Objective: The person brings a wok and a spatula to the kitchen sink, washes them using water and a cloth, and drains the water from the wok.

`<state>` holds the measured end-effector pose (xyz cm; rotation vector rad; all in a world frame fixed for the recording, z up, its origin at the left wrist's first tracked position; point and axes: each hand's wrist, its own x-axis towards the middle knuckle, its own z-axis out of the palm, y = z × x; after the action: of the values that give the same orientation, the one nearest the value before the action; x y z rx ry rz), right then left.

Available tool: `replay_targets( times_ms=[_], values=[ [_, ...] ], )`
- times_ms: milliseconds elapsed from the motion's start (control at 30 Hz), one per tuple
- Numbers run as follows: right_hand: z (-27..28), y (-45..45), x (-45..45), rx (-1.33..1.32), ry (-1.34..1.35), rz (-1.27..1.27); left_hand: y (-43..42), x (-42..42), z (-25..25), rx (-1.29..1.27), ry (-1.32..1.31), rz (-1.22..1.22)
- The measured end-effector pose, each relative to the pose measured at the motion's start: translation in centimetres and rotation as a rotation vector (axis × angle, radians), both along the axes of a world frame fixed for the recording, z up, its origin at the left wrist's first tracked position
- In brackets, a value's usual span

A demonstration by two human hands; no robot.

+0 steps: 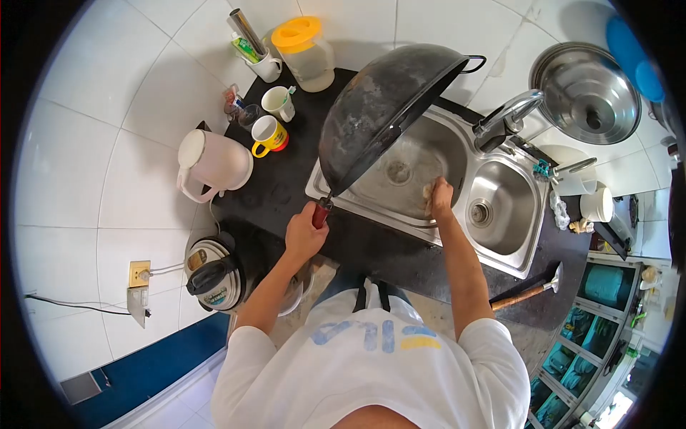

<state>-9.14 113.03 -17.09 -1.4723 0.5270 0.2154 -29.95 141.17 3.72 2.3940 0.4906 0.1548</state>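
Note:
A large dark wok [379, 107] is tilted on its side over the left part of the steel sink [421, 164]. My left hand [307, 232] is wrapped round its red handle [323, 213], at the counter's front side. Inside the larger basin, near its front right, my right hand [441, 196] is closed on a pale scrubbing pad or cloth [429, 194]; its exact kind is hard to make out. The faucet [507, 118] stands behind the sink, to the right of the wok.
A pink kettle [214, 161], mugs [278, 104] and a yellow-lidded jug [304, 57] stand left of the wok. A rice cooker [214, 275] is lower left. At right lie a wooden-handled tool [525, 294] and a white tub [597, 205]. A steel lid [586, 93] leans behind.

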Motion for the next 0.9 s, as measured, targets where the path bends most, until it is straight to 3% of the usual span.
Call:
replay_targets(
  times_ms=[133, 200, 333, 433, 533, 567, 700, 900],
  values=[
    [1.0, -0.5, 0.1, 0.138, 0.087, -0.05, -0.5, -0.3, 0.5, -0.02, -0.068, -0.012],
    [2.4, -1.2, -0.5, 0.452, 0.107, 0.068, -0.6, -0.3, 0.9, -0.033, -0.083, -0.013],
    [10.1, -1.2, -1.7, 0.846, 0.066, 0.112, -0.5, -0.1, 1.6, -0.04, -0.07, -0.002],
    [15.0, -2.6, -2.2, 1.055, -0.121, 0.272, -0.4, 0.3, 2.6, -0.03, -0.099, -0.011],
    [15.5, -3.8, -2.9, 1.166, -0.22, 0.186, -0.5, 0.4, 3.1, -0.043, -0.089, -0.004],
    [13.1, -4.3, -2.6, 1.291, -0.226, 0.345, -0.6, 0.9, 3.3, -0.049, -0.087, 0.002],
    [11.5, -1.7, -3.0, 1.229, -0.099, 0.092, -1.4, 1.1, 3.9, -0.056, -0.146, 0.001],
    [8.8, -0.2, 0.0, 0.957, -0.059, 0.054, -2.5, 1.4, 4.3, -0.094, -0.163, 0.012]
  ],
)
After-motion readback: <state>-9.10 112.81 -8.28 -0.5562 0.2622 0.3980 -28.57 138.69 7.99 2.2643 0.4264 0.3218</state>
